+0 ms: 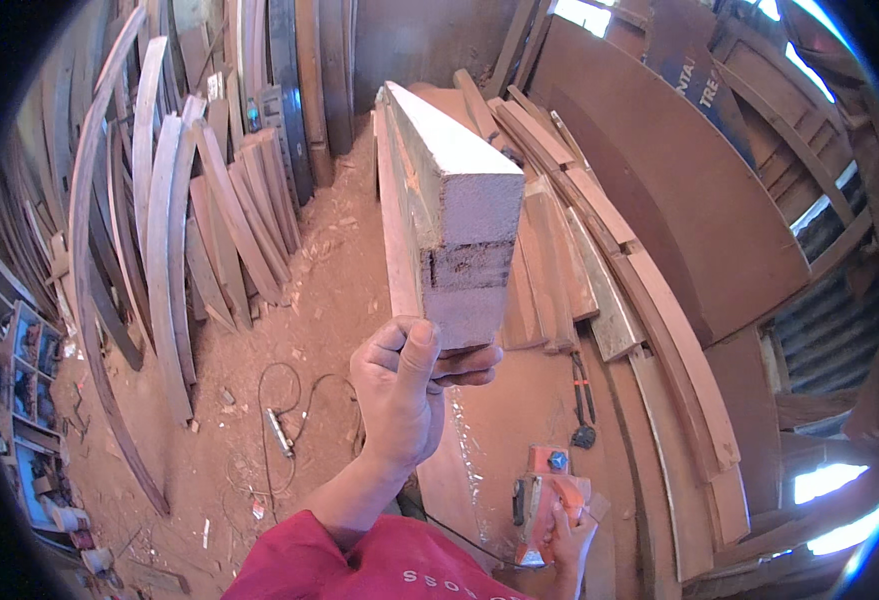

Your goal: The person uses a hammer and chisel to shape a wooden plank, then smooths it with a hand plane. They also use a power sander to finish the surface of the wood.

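Observation:
My left hand point(399, 385) is raised in front of me, gripping the near lower end of a thick wooden plank point(474, 215). The plank is seen end-on and stretches away from me; its top face is bright, and a dark rough band crosses its end. Lower right, my right hand point(567, 535) is wrapped round the handle of an orange electric hand planer point(547, 510). A blue knob tops its front, and it sits low over the brown work surface. Beyond the planer lies a black hand tool with red-marked handles point(581, 400).
Long curved timbers point(164, 240) lean at the left. More boards point(649, 290) are stacked along the right, below a big brown panel point(659, 170). A cable with a socket end point(279, 432) lies on the dusty floor. Shelves point(29, 370) with small items stand far left.

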The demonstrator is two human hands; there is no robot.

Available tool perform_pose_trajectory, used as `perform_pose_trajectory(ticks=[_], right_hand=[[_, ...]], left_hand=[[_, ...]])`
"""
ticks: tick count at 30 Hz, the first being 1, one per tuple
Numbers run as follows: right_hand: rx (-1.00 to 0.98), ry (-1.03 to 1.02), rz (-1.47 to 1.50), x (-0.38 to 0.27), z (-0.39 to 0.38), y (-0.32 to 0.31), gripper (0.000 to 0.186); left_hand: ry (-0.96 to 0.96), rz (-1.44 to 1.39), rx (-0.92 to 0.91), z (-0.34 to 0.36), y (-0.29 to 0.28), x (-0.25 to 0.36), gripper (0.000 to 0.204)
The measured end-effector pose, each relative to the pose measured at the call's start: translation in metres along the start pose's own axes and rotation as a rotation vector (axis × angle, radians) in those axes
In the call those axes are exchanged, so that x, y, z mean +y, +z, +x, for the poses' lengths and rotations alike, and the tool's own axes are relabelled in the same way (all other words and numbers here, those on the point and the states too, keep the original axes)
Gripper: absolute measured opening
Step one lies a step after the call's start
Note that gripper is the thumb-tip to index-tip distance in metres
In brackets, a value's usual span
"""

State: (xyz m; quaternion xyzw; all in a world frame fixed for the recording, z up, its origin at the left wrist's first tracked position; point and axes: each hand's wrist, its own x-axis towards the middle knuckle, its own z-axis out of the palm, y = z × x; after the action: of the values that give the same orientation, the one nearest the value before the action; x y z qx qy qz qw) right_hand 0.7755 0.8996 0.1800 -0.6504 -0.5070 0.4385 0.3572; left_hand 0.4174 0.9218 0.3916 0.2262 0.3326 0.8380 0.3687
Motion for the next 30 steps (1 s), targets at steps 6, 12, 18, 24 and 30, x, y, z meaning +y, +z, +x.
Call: perform_pose_trajectory(ticks=[6,12,18,24,30], right_hand=[[-0.091,0.125,0.102,-0.011,-0.006,-0.001,0.020],[-0.010,-0.130,-0.008,0.044,0.012,-0.013,0.028],[-0.031,-0.001,0.127,-0.014,-0.008,0.000,0.030],[-0.121,0.122,0.065,-0.028,-0.016,-0.001,0.040],[-0.038,-0.147,-0.049,-0.029,-0.013,0.006,0.029]], left_hand=[[0.033,0.032,0.030,-0.001,0.006,0.003,0.050],[0.030,-0.010,0.025,0.000,0.008,-0.003,0.047],[0.045,-0.062,0.014,-0.001,0.002,-0.002,0.040],[0.007,-0.131,0.011,-0.001,0.003,0.001,0.034],[-0.007,-0.148,0.023,-0.001,0.005,0.003,0.034]])
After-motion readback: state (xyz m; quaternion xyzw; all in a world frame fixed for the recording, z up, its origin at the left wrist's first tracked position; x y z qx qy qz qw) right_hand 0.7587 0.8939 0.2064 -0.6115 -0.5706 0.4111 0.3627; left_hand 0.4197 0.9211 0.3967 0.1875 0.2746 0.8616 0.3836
